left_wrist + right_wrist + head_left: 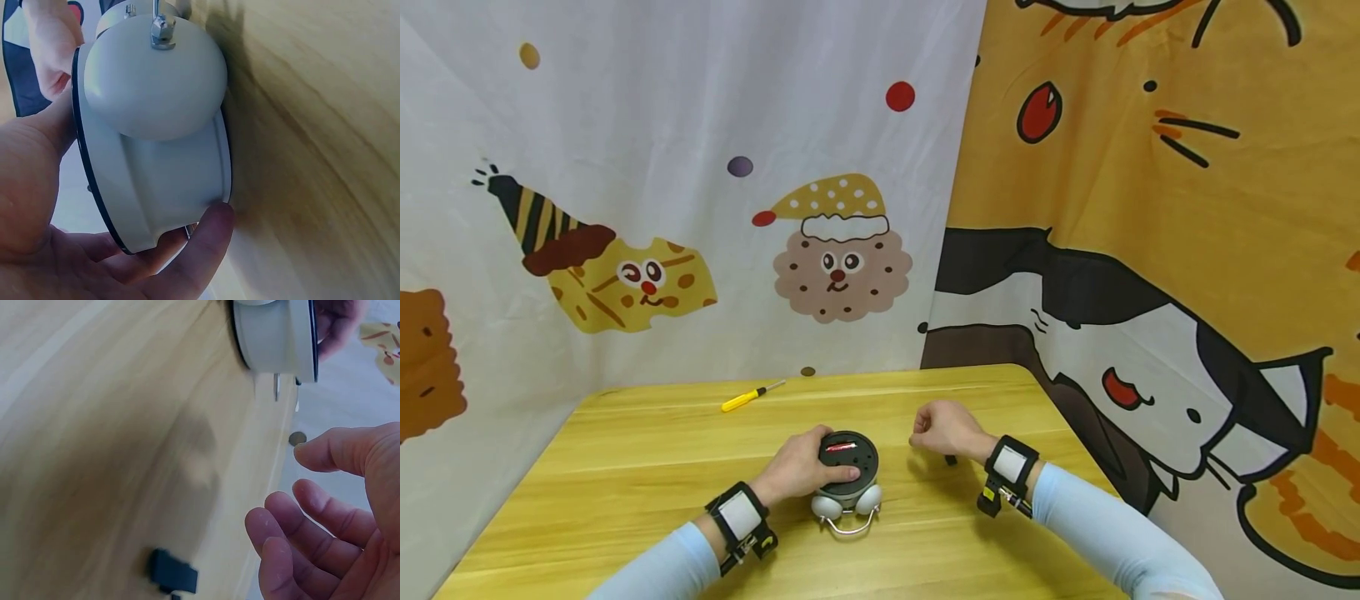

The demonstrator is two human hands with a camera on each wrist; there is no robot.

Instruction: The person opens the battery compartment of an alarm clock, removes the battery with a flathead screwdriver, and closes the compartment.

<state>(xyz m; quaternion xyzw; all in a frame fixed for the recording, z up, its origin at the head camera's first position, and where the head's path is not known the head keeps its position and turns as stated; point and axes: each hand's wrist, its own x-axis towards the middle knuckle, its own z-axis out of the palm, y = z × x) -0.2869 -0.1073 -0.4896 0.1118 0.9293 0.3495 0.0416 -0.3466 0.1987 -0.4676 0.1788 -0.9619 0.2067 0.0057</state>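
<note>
An alarm clock [862, 454] lies with its black back upward and its two white bells [156, 78] toward me. A red battery [841, 447] shows in the uncovered slot in its back. My left hand [797, 465] grips the clock's side, thumb across the back and fingers around the lower rim in the left wrist view. To the right, my right hand [949, 429] hovers over the table with its fingers loosely bent and nothing between them. Beneath it on the tabletop is a small black piece [173, 572], partly hidden by the wrist in the head view.
A screwdriver [742, 401] with a yellow handle lies near the back edge of the wooden table [647, 467]. Behind the table hang printed cloths [662, 125] with cartoon figures.
</note>
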